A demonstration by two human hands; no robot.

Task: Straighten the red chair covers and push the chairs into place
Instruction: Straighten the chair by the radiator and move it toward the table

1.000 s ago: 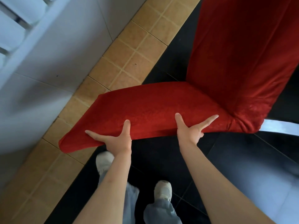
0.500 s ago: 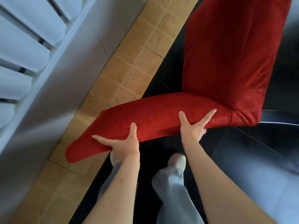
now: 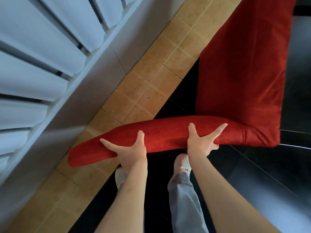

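Where the head view looks straight down, the left hand (image 3: 130,153) and the right hand (image 3: 202,142) both grip the near edge of the red chair cover (image 3: 168,135). Left hand: thumb on the top face of the covered seat, index finger extended along the edge toward the seat's left end, remaining fingers curled beneath the edge and hidden. Right hand: thumb on the top face, index finger extended toward the seat's right corner, remaining fingers curled under the edge. The two hands are apart on the same edge, with bare red fabric between them. The covered backrest (image 3: 244,68) rises beyond the right hand. A band of tan floor tiles (image 3: 148,84) runs diagonally beyond the left hand. A white slatted panel (image 3: 42,47) stands further to the left of that hand. Below the hands, two light shoes (image 3: 184,163) and blue trouser legs (image 3: 185,202) stand on the dark glossy floor (image 3: 269,165).
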